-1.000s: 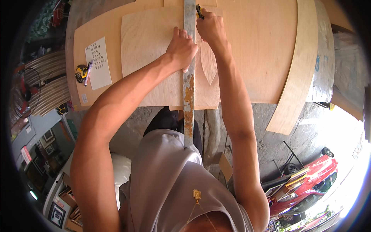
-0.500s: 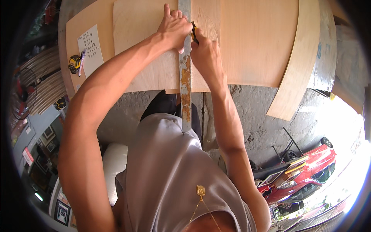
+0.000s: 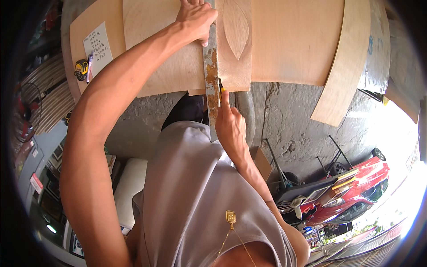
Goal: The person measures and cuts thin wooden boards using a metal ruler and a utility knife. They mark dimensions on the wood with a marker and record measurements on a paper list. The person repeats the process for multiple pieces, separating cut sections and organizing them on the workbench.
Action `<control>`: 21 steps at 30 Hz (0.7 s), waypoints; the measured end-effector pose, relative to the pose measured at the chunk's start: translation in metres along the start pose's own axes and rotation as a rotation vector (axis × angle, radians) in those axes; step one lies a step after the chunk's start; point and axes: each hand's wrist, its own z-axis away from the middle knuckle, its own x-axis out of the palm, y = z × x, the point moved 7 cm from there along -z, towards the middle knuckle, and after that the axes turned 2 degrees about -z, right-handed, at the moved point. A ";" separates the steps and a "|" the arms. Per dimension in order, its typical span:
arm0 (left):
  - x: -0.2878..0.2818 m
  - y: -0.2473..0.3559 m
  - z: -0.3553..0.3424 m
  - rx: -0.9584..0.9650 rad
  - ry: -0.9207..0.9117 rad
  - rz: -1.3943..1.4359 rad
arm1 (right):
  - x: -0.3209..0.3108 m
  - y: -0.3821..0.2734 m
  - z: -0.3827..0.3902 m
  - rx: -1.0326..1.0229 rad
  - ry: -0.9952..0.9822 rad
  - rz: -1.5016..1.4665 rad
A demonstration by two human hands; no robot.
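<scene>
A long metal straightedge (image 3: 211, 66), spotted with rust, lies across the plywood sheet (image 3: 173, 66) and runs back toward my shirt. My left hand (image 3: 198, 20) presses down on its far part, fingers bent over it; the fingertips are partly cut off by the upper edge of the view. My right hand (image 3: 231, 124) is closed round a yellow and black utility knife (image 3: 222, 86), index finger stretched along it. The blade end is at the straightedge's right side, by the near edge of a plywood strip (image 3: 235, 73) with a leaf-shaped grain. The knife's handle is mostly hidden in the hand.
At the left lie a tape measure (image 3: 81, 69), a pen (image 3: 90, 66) and a sheet of handwritten paper (image 3: 98, 46). A loose narrow plywood strip (image 3: 340, 80) overhangs the table at the right. A red car (image 3: 356, 191) stands farther off, lower right.
My right hand has drawn the knife toward me along the straightedge, from beside my left hand to the plywood's near edge. The left hand stays on the straightedge; the whole view has shifted slightly.
</scene>
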 end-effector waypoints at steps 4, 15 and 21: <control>-0.003 0.002 0.000 0.015 -0.001 0.009 | 0.004 0.011 0.020 0.082 -0.037 -0.047; 0.000 -0.005 0.000 -0.031 0.027 0.079 | -0.060 -0.020 -0.093 -0.191 0.334 -0.281; 0.002 -0.008 0.001 -0.048 0.080 0.079 | -0.085 -0.015 -0.170 -0.104 0.414 -0.507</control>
